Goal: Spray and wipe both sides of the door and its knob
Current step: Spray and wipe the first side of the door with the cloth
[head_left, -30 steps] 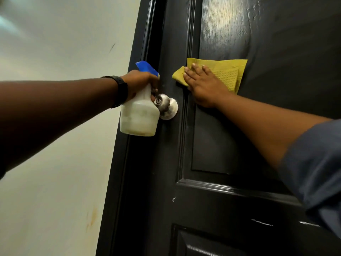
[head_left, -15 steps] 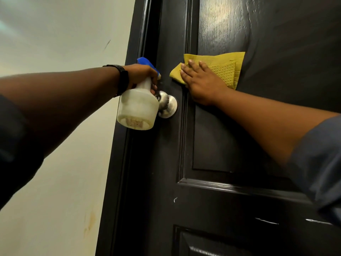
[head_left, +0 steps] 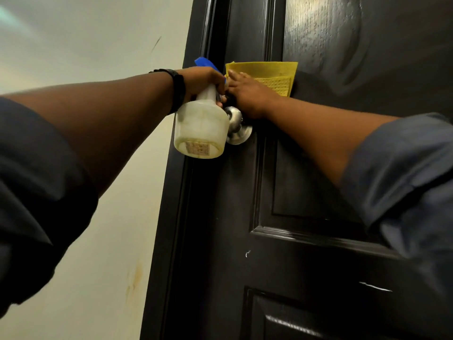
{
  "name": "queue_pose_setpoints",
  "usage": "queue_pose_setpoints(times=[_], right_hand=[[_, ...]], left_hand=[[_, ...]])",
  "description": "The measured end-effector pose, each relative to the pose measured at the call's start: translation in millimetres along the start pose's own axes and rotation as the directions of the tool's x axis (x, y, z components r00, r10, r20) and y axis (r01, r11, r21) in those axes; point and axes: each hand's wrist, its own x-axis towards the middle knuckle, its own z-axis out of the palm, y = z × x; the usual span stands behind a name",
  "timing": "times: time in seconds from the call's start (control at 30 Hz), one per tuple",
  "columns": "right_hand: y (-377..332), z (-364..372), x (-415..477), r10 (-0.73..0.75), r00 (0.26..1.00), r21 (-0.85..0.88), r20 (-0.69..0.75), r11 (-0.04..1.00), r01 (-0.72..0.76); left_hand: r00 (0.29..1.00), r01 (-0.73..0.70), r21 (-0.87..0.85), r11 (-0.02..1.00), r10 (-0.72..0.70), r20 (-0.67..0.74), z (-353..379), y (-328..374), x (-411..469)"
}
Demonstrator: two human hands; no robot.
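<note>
- Our left grip [head_left: 203, 79] is curled tight round the neck of the spray bottle [head_left: 199, 128], a bit above the middle of the frame
- The bottle hangs just in front of the knob [head_left: 237, 130]
- Our right grip [head_left: 247, 94] lies flat with straight fingers on the yellow cloth [head_left: 272, 71] and presses it on the door [head_left: 306, 180], just above the knob
- The door fills the right half of the frame, and the pale wall [head_left: 85, 45] fills the left
- We think the step now is to wipe this side of the door near the knob
- To do it well, we should press with the whole flat hand so the cloth does not slip or bunch up
- We should wipe in long rows that overlap a bit, and go into the grooves round the panels
- The two hands are very close, so we should move the bottle out to the left so it does not bump the knob
- For the knob, we should wrap the cloth round it and twist
</note>
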Motion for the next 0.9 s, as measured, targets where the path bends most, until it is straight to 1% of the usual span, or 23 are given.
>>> queue_pose_setpoints(times=[0.1, 0.2, 0.33, 0.47, 0.67, 0.77, 0.9], right_hand=[[10.3, -1.5, -23.7, -0.13, 0.988, -0.052, 0.087, 0.99, 0.134], [18.8, -3.4, -47.4, -0.174, 0.979, -0.083, 0.103, 0.98, 0.183], [21.9, -0.9, -85.8, -0.074, 0.995, -0.136, 0.069, 0.987, 0.083], [12.6, 5.5, -128.9, 0.007, 0.999, -0.143, 0.045, 0.99, -0.001], [-15.1, 14.4, -179.6, 0.015, 0.997, -0.088, 0.071, 0.996, -0.009], [-35.4, 23.1, -202.3, 0.01, 0.996, -0.071, 0.087, 0.997, -0.004], [-65.2, 41.8, -220.9, 0.032, 0.995, -0.03, 0.09, 0.999, -0.03]], left_hand=[[0.999, 0.026, 0.05, 0.998, -0.025, -0.022, -1.0, 1.1, -3.0], [0.999, 0.05, 0.02, 0.999, -0.05, -0.015, 0.9, 1.5, -10.9], [1.0, 0.012, -0.078, 0.997, -0.014, -0.028, 1.6, -1.9, -24.9], [0.999, 0.014, -0.011, 1.0, -0.015, -0.048, 9.0, -6.3, -51.9], [1.0, 0.011, -0.019, 1.0, -0.011, -0.008, 44.9, -27.0, -108.6], [0.999, 0.029, -0.048, 0.998, -0.028, 0.018, 61.6, -48.3, -123.2], [0.999, 0.018, -0.019, 1.0, -0.017, 0.03, 81.8, -73.5, -138.2]])
